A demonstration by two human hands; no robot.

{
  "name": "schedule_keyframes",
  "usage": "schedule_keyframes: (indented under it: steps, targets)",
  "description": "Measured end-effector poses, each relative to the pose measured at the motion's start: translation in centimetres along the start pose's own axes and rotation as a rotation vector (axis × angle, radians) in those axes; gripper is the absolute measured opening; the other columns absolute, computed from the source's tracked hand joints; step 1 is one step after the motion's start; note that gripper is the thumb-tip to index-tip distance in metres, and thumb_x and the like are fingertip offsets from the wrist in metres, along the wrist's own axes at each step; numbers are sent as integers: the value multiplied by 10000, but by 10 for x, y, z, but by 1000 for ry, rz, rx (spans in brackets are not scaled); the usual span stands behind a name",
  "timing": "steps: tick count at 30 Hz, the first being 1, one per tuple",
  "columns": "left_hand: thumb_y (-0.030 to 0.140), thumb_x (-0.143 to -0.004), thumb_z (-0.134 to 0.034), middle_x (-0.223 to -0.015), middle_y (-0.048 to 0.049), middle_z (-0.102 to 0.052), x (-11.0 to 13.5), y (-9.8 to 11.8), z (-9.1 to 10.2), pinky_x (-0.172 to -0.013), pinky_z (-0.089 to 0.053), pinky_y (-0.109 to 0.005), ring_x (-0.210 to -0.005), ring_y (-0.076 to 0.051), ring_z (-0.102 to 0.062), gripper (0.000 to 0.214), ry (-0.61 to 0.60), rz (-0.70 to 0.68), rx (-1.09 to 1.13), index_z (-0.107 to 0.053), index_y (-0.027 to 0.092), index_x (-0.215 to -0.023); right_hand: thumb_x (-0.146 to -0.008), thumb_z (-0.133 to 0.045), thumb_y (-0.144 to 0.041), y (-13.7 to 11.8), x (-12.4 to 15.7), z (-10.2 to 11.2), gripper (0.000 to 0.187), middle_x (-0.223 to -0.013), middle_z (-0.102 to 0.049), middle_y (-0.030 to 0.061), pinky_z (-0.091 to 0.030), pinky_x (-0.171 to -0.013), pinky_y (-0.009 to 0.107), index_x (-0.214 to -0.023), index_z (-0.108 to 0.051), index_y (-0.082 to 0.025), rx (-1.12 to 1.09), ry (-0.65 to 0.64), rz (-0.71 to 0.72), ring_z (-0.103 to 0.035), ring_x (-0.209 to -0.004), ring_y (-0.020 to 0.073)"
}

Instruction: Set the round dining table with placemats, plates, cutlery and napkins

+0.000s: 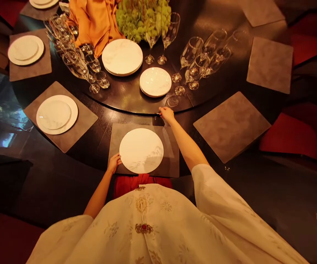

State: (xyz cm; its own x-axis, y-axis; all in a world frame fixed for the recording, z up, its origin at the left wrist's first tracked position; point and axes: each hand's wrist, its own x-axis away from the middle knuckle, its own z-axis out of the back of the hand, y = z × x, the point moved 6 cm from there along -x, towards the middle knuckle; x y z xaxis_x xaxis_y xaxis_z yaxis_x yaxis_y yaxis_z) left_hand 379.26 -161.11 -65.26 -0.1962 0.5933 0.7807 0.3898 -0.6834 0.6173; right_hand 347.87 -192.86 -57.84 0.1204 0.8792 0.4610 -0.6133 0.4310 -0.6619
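Observation:
My left hand is closed at the left rim of a large white plate, which lies on a brown placemat in front of me. My right hand reaches forward past that plate, its fingers bent together at the near edge of a dark round turntable. Just beyond the right hand is a stack of small white plates. A stack of larger white plates stands behind it to the left. The undersides of the fingers on both hands are hidden.
Stemmed glasses stand in groups on the turntable, at right and at left. Behind are an orange cloth and green flowers. A placemat to the left holds stacked plates. Another placemat and red chairs are right.

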Motion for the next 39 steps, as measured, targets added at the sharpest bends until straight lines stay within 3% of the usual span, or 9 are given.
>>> schedule_keyframes:
  steps: [3, 6, 11, 14, 19, 26, 29, 35, 39]
  targets:
    - [144, -708, -570, -839, -67, -688, -1, -3, -1, -612, -505, -231, -627, -114, -637, 337, -24, 58, 24, -594, 119, -1044, -847, -426, -460, -38, -55, 1, 336, -682, -616, 33, -487, -553, 235, -885, -545, -149, -368, 4, -153, -578, -547, 104]
    - [136, -732, -566, -868, -71, -690, -3, -5, -1, -647, -511, -242, -657, -115, -645, 325, -28, 90, 38, -595, 125, -1056, -847, -449, -383, -54, -77, -9, 268, -553, -552, 3, -457, -470, 194, -800, -532, -132, -524, 5, -296, -529, -456, 85]
    - [145, -706, -572, -794, -63, -685, -5, 10, 3, -644, -519, -301, -638, -155, -640, 229, 19, 57, -174, -647, 144, -922, -810, -426, -167, -43, -64, -9, 147, -532, -519, -11, -438, -443, 155, -729, -540, -123, -598, 247, -300, -496, -433, 56]
    - [163, -700, -563, -815, -42, -680, -6, 39, 1, -711, -505, -293, -733, -170, -638, 191, 136, -132, -270, -654, 189, -866, -823, -397, -169, -32, -52, -1, 151, -635, -557, -11, -485, -509, 154, -825, -546, -144, -679, 357, -199, -549, -514, 48]
    - [177, -709, -531, -858, -48, -667, 3, 94, -27, -824, -464, -307, -845, -191, -620, 229, 250, -542, -445, -634, 210, -911, -843, -453, -368, -27, -58, -12, 269, -651, -552, 12, -521, -523, 194, -947, -510, -126, -760, 154, -293, -576, -561, 83]
    - [207, -760, -494, -915, -51, -657, 13, 106, -31, -875, -442, -310, -897, -179, -602, 234, 220, -555, -470, -596, 203, -970, -826, -451, -197, -47, -70, -12, 113, -505, -478, -31, -483, -467, 169, -862, -526, -121, -813, 183, -305, -488, -451, 61]
    - [231, -763, -515, -933, -78, -652, 7, 115, -50, -856, -452, -316, -891, -184, -604, 244, 137, -531, -376, -597, 166, -983, -802, -457, -165, -49, -49, -13, 67, -490, -478, -36, -447, -455, 143, -774, -509, -135, -890, 209, -232, -465, -430, 49]
    - [292, -822, -509, -1055, -118, -618, -16, 145, -153, -795, -480, -294, -907, -161, -608, 363, -197, -402, -43, -502, 148, -1155, -798, -451, -235, -22, 71, -57, 134, -540, -521, -14, -469, -533, 169, -678, -435, -178, -970, 128, -94, -526, -516, 74]
    - [264, -822, -485, -883, -83, -623, -18, 136, -160, -662, -493, -249, -748, -135, -594, 245, -76, -448, -54, -549, 126, -1015, -789, -466, -338, 14, 164, -102, 159, -698, -603, 43, -515, -628, 231, -754, -476, -183, -907, -10, -83, -597, -651, 122]
